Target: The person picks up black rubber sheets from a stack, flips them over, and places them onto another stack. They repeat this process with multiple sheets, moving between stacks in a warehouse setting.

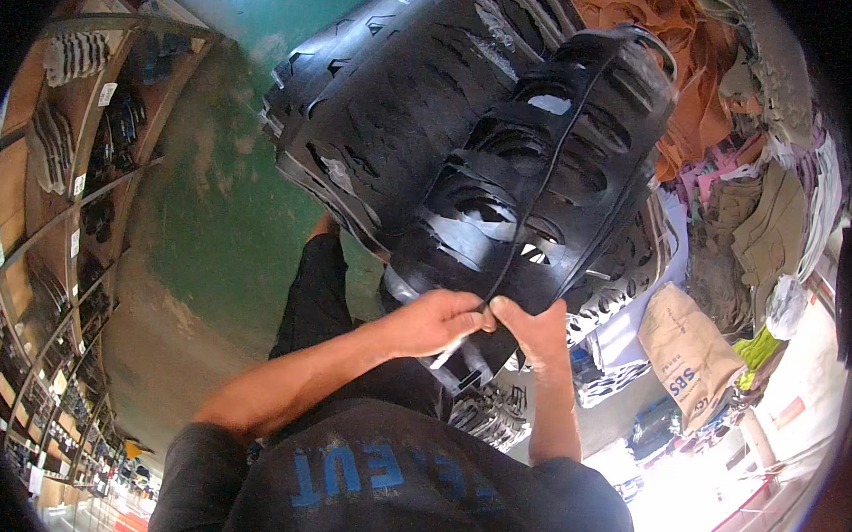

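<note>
Black bundle (506, 184) lies before you, its cord (545, 181) running lengthwise; your left hand (438, 321) and right hand (533, 330) meet, both pinched on the cord at the near end. Bigger stack (385, 122) crowds its left side; orange scraps (707, 107) behind, sack (689, 349) right, rack (85, 199) far left.

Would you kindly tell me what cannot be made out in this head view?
In the head view:
Thin black strip, where gripped: covered by the left hand and right hand.
Black sheet stack, far end: cut off by the top edge.
Goods at lower left: too small.
Bright area, lower right: lost in glare.
</note>
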### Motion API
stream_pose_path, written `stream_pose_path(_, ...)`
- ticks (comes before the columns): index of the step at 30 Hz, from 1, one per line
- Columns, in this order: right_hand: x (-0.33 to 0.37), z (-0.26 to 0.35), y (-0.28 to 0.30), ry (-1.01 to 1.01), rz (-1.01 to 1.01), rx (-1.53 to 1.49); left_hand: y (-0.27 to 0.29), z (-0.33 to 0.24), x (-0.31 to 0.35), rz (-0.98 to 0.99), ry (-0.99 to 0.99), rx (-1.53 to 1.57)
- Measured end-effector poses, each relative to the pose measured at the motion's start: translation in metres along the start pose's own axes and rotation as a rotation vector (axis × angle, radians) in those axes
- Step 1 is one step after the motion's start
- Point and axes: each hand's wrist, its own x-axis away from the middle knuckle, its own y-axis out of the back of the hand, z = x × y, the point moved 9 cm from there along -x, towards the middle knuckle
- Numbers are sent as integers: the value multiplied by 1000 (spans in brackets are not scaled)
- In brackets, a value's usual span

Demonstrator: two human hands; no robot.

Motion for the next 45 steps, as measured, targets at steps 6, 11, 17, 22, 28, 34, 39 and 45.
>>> stream_pose_path(6, -7, 4, 20, 7, -206, 339, -16, 19, -4, 49, 17, 207)
stream_pose_path(11, -12, 1, 31, 137, -295, 483, 17, -17, 21, -72, 152, 168)
stream_pose_path(17, 21, -21, 62, 71, -185, 14, 285, -76, 137, -793, 39, -312)
stream_pose_path(22, 61, -26, 85, 46, -250, 62, 386, -38, 104, -845, 84, -517)
stream_pose_path(28, 67, -28, 87, -34, -222, 50, 412, -34, 82, -930, 241, -542)
stream_pose_path(34, 58, -24, 80, -22, -221, 5, 434, -19, 94, -1021, 208, -704)
stream_pose_path(39, 57, -20, 76, -6, -211, 8, 431, -14, 100, -991, 131, -614)
stream_pose_path(45, 57, -26, 83, -2, -238, 10, 414, -29, 90, -953, 218, -682)
